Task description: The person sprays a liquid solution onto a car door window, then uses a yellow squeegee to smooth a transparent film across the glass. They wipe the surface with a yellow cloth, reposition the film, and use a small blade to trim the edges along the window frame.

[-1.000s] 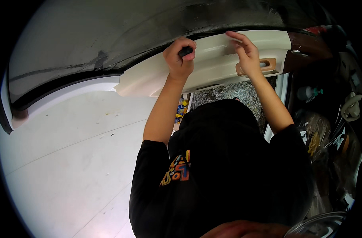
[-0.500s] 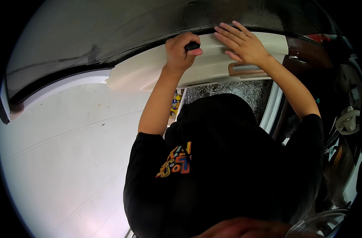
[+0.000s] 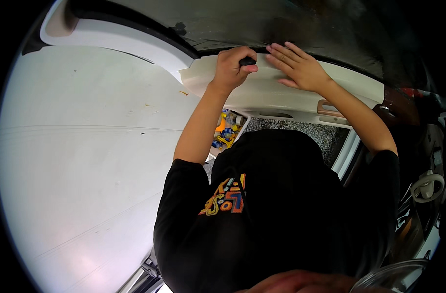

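My left hand (image 3: 231,70) is closed around a black handle-like object (image 3: 247,61), of which only the end shows; its kind and working part are hidden. That fist is at the upper edge of a cream car door panel (image 3: 267,95), beside the black window seal (image 3: 220,51). To its right, my right hand (image 3: 301,70) has its fingers stretched out, the tips at the lower border of the dark window glass (image 3: 262,29). Streaks and creases show on the glass near the fingertips.
A white car body panel (image 3: 86,146) fills the left side. Beneath my left forearm stands a box of small yellow, blue and orange items (image 3: 228,128). Speckled grey ground (image 3: 301,129) shows beyond my shirt. The car interior with a steering wheel (image 3: 428,187) lies right.
The view has shifted, so the door and window sit further right. Both hands have moved left along the door's top edge. The left still grips the black object; the right remains spread.
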A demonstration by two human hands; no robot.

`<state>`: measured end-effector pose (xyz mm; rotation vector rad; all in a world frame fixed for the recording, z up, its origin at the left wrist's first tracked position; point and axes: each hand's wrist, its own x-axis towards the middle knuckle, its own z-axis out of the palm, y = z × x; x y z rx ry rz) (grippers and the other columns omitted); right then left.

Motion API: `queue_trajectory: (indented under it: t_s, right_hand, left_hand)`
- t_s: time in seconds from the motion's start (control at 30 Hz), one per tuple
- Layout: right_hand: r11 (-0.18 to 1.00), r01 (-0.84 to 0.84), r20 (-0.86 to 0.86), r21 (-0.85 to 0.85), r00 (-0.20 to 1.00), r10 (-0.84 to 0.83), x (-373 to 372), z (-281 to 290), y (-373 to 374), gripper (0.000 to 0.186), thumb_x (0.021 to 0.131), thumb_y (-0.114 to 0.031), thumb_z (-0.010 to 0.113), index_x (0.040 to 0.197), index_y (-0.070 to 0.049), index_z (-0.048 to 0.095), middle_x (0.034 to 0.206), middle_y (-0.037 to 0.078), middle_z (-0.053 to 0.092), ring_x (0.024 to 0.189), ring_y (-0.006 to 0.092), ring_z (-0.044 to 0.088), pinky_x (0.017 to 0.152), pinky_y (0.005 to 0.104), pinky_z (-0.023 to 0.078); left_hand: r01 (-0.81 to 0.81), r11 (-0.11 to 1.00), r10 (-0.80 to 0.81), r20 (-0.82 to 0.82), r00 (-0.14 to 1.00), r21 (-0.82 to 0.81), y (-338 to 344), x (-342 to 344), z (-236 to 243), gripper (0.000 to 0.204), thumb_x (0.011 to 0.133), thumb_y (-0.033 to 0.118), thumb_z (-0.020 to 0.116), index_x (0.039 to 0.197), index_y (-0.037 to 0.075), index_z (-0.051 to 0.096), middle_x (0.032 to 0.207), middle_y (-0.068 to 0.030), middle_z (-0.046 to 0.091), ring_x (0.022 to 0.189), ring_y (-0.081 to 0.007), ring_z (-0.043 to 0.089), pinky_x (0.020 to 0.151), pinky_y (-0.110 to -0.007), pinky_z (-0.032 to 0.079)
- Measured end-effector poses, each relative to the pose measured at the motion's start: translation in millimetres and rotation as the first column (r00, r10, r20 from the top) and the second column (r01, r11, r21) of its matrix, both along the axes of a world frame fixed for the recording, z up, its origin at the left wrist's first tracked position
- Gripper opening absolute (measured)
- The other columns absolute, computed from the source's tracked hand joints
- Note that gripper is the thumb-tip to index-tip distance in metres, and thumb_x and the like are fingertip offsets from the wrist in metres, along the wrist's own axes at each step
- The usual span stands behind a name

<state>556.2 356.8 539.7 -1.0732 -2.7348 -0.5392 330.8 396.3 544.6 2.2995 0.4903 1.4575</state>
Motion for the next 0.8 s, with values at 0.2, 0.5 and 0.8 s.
queue_trajectory:
  t_s: [0.2, 0.5, 0.8]
  right_hand:
    - [0.989, -0.072, 0.068, 0.131, 0.996, 0.064, -49, 2, 25, 0.064, 0.082, -0.040, 0.046, 0.136, -0.011, 0.027, 0.140, 0.002, 0.029, 0.130, 0.0141, 0.023, 0.109, 0.0323, 0.015]
    - [0.949, -0.023, 0.187, 0.314, 0.982, -0.038, -93, 45, 33, 0.063, 0.079, -0.023, 0.049, 0.137, -0.016, 0.025, 0.142, -0.003, 0.024, 0.130, 0.0096, 0.023, 0.109, 0.0300, 0.016]
    - [0.820, -0.166, 0.421, 0.547, 0.901, -0.099, -134, 83, 42, 0.064, 0.080, -0.022, 0.047, 0.138, -0.016, 0.022, 0.144, -0.004, 0.018, 0.133, 0.0098, 0.015, 0.111, 0.0305, 0.012]
  left_hand:
    - [-0.003, 1.000, 0.003, 0.008, 1.000, 0.029, 9, -36, 4, 0.057, 0.076, 0.060, 0.048, 0.071, 0.003, 0.052, 0.060, -0.0052, 0.051, 0.050, -0.0178, 0.050, 0.047, -0.026, 0.039]
    - [0.003, 1.000, -0.003, 0.003, 1.000, 0.028, 12, -53, 7, 0.052, 0.075, 0.058, 0.051, 0.072, 0.006, 0.052, 0.060, -0.0048, 0.051, 0.052, -0.0219, 0.052, 0.049, -0.028, 0.041]
    - [0.011, 0.996, -0.012, 0.008, 1.000, 0.091, 7, -57, 0, 0.052, 0.073, 0.058, 0.053, 0.071, 0.006, 0.052, 0.061, -0.0053, 0.053, 0.055, -0.0242, 0.055, 0.050, -0.030, 0.042]
